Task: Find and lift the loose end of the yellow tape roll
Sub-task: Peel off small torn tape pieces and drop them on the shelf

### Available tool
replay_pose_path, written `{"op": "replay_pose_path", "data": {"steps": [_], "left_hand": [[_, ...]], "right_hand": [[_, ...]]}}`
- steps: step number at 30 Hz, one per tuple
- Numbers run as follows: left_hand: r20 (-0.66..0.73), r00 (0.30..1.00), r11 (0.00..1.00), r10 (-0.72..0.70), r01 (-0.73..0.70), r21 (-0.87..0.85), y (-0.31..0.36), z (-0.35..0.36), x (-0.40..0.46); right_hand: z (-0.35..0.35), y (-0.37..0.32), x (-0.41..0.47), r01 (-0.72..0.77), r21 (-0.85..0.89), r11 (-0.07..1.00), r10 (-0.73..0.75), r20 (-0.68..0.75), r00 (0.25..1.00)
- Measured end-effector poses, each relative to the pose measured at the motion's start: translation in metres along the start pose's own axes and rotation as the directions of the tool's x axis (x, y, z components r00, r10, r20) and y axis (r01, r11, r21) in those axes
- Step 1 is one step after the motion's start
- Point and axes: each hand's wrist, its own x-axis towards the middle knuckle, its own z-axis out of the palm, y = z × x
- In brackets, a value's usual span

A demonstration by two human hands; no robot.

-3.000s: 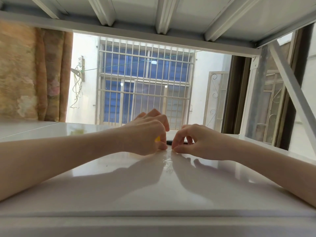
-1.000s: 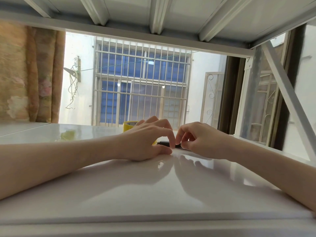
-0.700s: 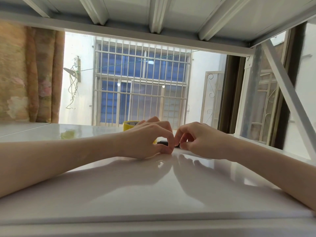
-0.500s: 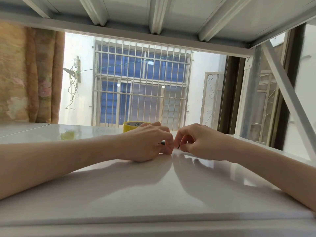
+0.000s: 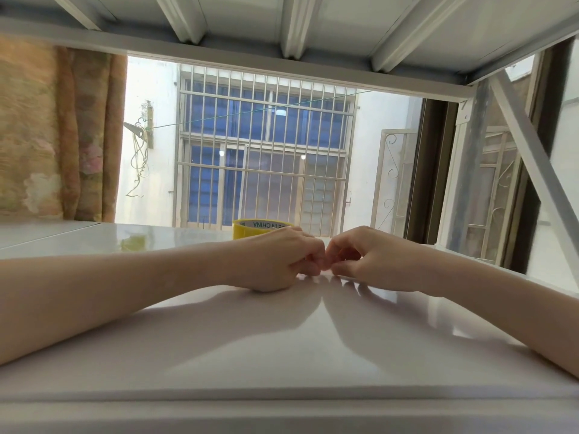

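Observation:
The yellow tape roll [image 5: 250,230] lies flat on the white table [image 5: 282,346], just behind my left hand [image 5: 275,261] and apart from it; printed letters show on its inner core. My left hand rests on the table with its fingers curled. My right hand [image 5: 372,261] faces it, also curled, and the fingertips of both meet in a pinch at the centre. The small dark object they closed on is hidden between the fingers. No loose tape end is visible.
A white shelf underside [image 5: 282,23] hangs low overhead. A diagonal white brace [image 5: 532,158] runs down at the right. Beyond the table's far edge is a barred window [image 5: 263,158], with a curtain [image 5: 62,136] at the left.
The two hands have drawn together over the small dark object on the table, which is now covered. More of the tape roll shows behind my left hand than before.

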Motion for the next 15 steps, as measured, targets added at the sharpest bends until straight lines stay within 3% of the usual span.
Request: {"op": "replay_pose_path", "data": {"steps": [7,15], "left_hand": [[-0.016,0.999,0.998,-0.049,0.049,-0.028,-0.003,0.001,-0.006],[-0.138,0.990,0.996,-0.035,0.024,-0.083,-0.001,-0.012,-0.019]], "right_hand": [[-0.002,-0.004,-0.007,0.006,0.142,0.990,-0.019,0.090,0.996],[0.008,-0.012,-0.001,0.080,0.197,0.977,-0.074,-0.038,0.997]]}}
